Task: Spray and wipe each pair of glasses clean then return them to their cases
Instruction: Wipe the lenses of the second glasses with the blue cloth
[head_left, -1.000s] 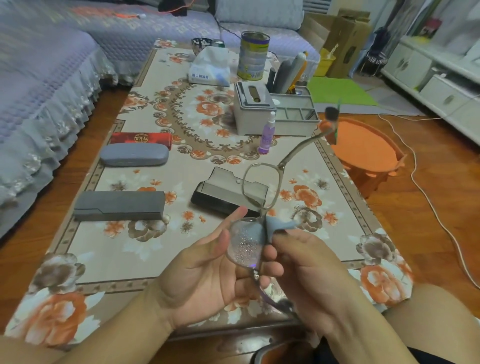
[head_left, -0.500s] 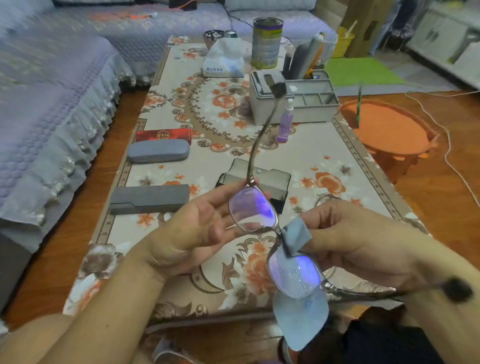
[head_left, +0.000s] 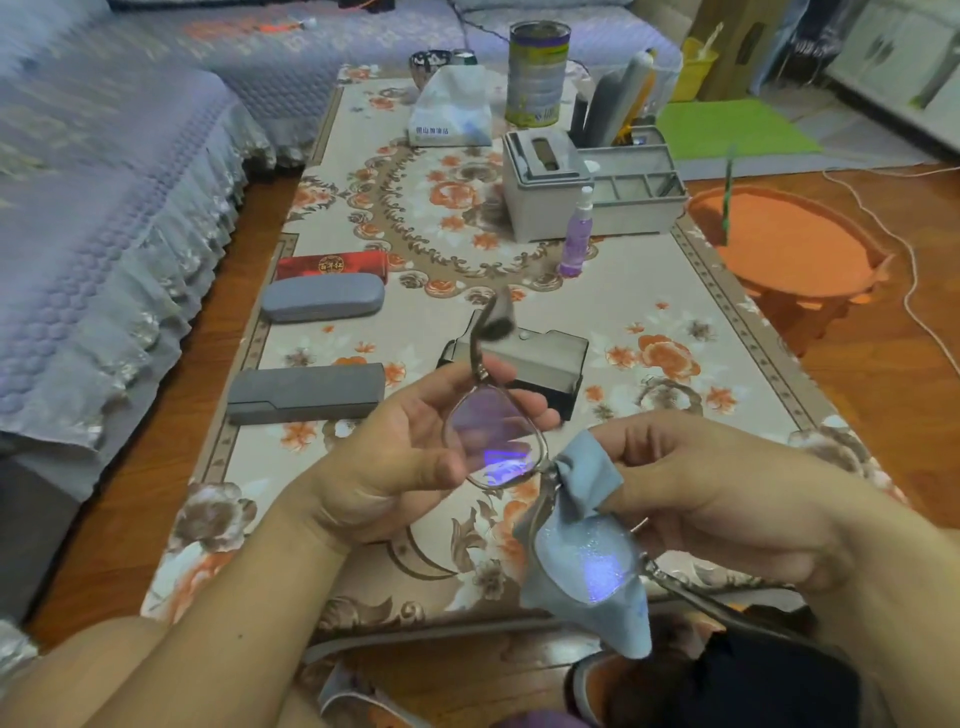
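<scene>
The left hand (head_left: 410, 457) grips the glasses (head_left: 498, 447) by one lens rim above the table; the right hand (head_left: 727, 499) pinches a blue cloth (head_left: 587, 545) over the wet lens, best wiped gently.

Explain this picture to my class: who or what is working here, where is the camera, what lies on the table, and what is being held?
No machine here: a person works with bare hands. The camera sits on their head, looking down and forward. The left hand holds a pair of glasses by one lens rim. The right hand pinches a blue cloth around the other lens, which is speckled with droplets. On the table lie an open black case, a closed grey case, a flat dark case, a red box, a purple spray bottle, a grey organiser, a tissue pack and a tin.
</scene>
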